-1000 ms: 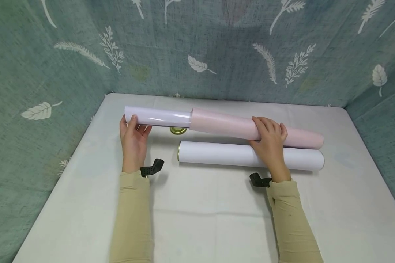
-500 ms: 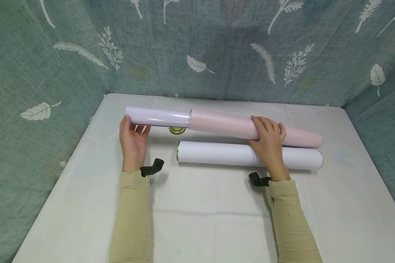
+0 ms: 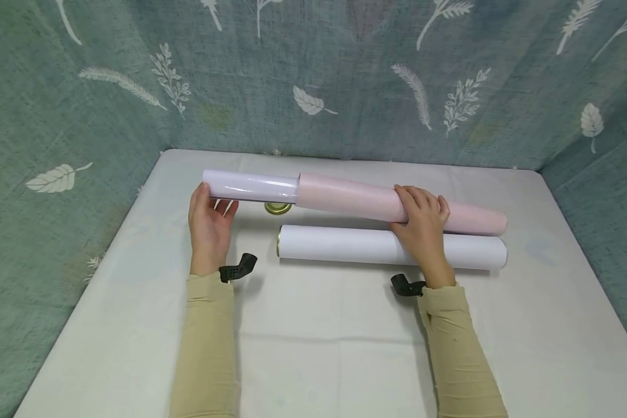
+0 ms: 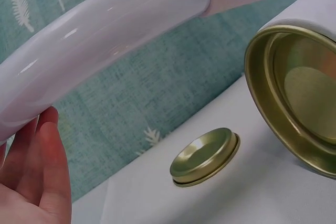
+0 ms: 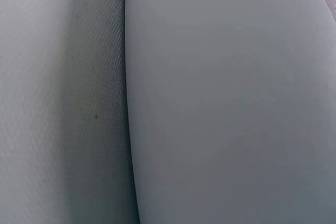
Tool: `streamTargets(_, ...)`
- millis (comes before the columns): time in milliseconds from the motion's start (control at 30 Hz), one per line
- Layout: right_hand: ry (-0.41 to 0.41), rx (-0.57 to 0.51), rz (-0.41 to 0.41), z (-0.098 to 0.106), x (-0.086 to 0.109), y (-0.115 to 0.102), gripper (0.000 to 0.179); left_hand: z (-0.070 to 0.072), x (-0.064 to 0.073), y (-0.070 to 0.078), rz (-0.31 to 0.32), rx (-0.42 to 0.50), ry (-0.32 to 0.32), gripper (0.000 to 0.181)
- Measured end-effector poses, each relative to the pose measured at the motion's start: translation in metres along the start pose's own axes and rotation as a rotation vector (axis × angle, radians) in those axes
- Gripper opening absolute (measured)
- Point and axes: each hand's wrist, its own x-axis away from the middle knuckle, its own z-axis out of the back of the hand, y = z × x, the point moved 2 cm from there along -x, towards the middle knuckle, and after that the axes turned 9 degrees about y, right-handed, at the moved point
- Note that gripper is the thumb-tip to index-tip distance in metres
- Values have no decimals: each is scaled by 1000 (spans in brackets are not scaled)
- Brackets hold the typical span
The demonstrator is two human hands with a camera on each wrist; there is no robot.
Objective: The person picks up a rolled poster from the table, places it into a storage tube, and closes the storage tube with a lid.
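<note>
A glossy pale-lilac roll sticks out of the left end of a pink cardboard tube. My left hand holds the roll's outer end, thumb at the end edge and fingers underneath. In the left wrist view the fingertips touch the roll's underside. My right hand grips the pink tube from above, right of its middle. Its wrist camera shows mostly the smooth side of a white tube, with the fingers out of sight.
The white tube with gold metal ends lies on the white-covered table, in front of the pink tube and below my right hand. A round gold lid rests behind its left end. Leaf-patterned green cloth encloses the back and sides.
The lilac roll has slid a little to the right into the pink tube, so less of it shows. My left thumb has shifted from the roll's front to its end edge.
</note>
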Motion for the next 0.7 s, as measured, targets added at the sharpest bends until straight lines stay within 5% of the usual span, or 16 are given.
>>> streamTargets(700,0,22,0,-2,0,-1,74,1,-2,-3,7,-55,-2,42)
